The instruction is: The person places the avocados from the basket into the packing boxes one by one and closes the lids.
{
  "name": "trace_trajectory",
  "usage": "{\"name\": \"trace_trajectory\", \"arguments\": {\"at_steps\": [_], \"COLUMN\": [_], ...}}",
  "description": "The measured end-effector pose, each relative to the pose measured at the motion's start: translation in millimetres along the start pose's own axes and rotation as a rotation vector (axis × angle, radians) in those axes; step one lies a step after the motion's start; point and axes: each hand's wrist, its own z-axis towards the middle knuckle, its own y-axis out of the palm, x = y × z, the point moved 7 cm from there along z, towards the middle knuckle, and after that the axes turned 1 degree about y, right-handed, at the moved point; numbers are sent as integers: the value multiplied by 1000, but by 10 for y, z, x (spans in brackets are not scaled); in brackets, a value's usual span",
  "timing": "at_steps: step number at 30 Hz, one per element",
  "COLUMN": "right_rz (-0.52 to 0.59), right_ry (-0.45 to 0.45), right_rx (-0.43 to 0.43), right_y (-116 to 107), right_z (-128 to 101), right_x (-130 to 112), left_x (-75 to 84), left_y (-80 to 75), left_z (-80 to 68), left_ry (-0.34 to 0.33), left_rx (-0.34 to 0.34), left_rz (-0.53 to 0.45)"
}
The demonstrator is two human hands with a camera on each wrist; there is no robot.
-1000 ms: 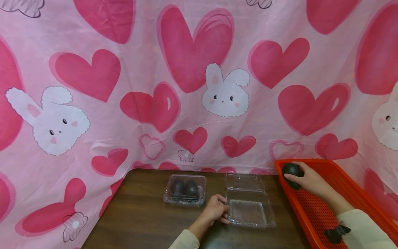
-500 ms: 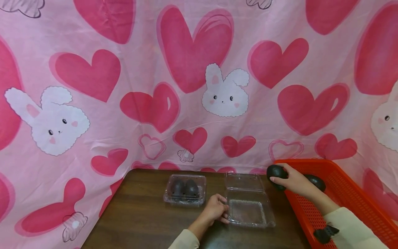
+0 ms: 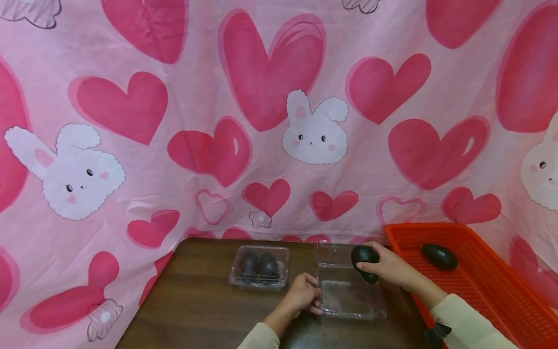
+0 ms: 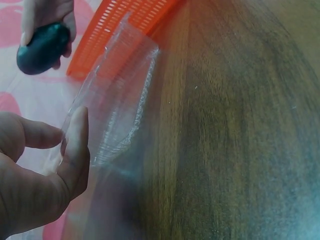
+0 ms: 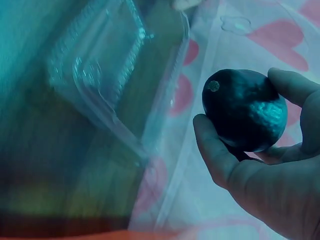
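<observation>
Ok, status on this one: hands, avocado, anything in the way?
Left hand holds open clamshell edge. Right hand grips avocado above it. Tray empty, path clear.

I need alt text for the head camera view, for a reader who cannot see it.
A person's right hand holds a dark avocado above an open clear plastic box on a brown table, while the left hand grips the box's left edge. A closed box with two avocados stands left; an orange basket with one avocado stands right.
</observation>
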Motion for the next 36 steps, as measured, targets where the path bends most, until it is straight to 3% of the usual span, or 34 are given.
{"name": "trace_trajectory", "arguments": {"at_steps": [10,19,36], "right_rz": [-29,29,-12], "right_ry": [40,99,155], "right_rx": [21,-3,58], "right_y": [359,668,989], "right_z": [71,167,248], "right_x": [-6,138,265], "left_x": [-2,-21,-49], "left_y": [-6,-17,-14], "left_z": [6,19,33], "left_ry": [-1,-14,-10], "left_rx": [5,-7,-3], "left_rz": [5,9,-6]}}
